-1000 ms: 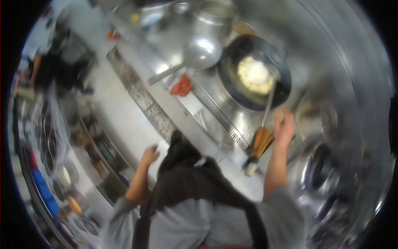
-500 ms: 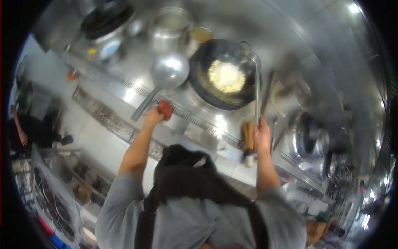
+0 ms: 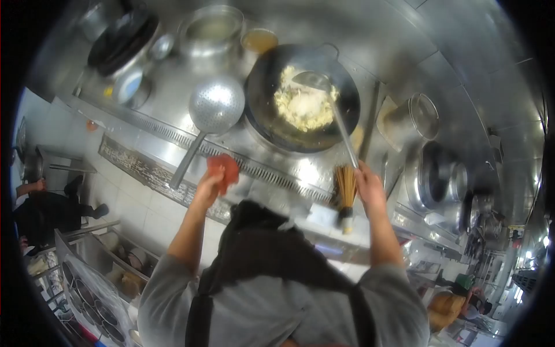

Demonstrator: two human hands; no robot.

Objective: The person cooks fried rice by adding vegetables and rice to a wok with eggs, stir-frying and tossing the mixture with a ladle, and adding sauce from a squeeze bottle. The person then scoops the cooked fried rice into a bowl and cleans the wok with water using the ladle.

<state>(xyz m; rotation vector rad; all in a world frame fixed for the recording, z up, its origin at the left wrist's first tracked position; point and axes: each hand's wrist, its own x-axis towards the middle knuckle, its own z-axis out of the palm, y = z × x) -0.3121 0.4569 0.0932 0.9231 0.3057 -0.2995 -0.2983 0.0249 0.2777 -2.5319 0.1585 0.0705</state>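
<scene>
My left hand (image 3: 209, 184) is closed on a red cloth (image 3: 224, 170), in front of the counter's slotted drain. My right hand (image 3: 369, 186) grips the handle of a long metal ladle (image 3: 342, 124). The ladle's bowl is inside a black wok (image 3: 260, 113), over pale yellow and white food (image 3: 306, 109). A perforated strainer (image 3: 217, 104) lies left of the wok, its handle pointing toward my left hand. Just left of my right hand stands a bamboo brush (image 3: 346, 191).
Behind the strainer are a large metal pot (image 3: 211, 43) and a container of yellowish-brown liquid (image 3: 259, 40). Metal pans (image 3: 430, 173) and a round strainer (image 3: 424, 115) stand at the right. A person in dark clothes (image 3: 46, 214) is at the far left.
My left hand has taken hold of the red cloth and now holds it nearer me. My right hand has gripped the ladle, whose bowl has moved from the wok's right edge onto the food.
</scene>
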